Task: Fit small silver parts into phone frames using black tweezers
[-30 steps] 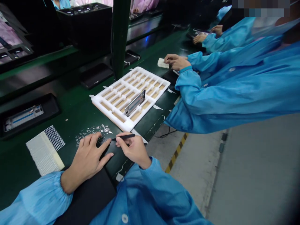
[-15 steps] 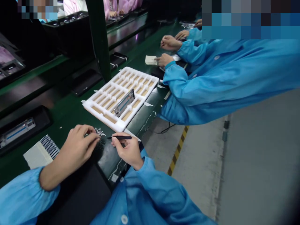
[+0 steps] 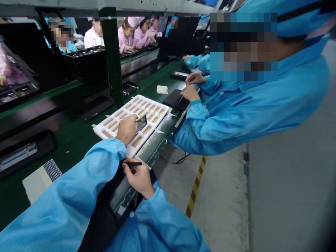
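Phone (image 3: 142, 123) on edge at tray (image 3: 132, 151), long axis near-left to far-right. Left hand (image 3: 127, 129), the closer, meets its near-left end; fingertips hidden, cannot tell pinch. Right hand (image 3: 139, 178), apart, pinches tool (image 3: 134, 163).

One view, from the wearer's head, faces forward and down across the surface (image 3: 78, 141), close above the wearer's left sleeve (image 3: 64, 197) at lower left.

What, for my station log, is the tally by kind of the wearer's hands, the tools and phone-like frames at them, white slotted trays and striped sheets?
Hands: 2 (left hand, right hand)
Dark pen-like tool: 1
Phone-like frame: 1
White slotted tray: 1
Striped sheet: 1
Total: 6
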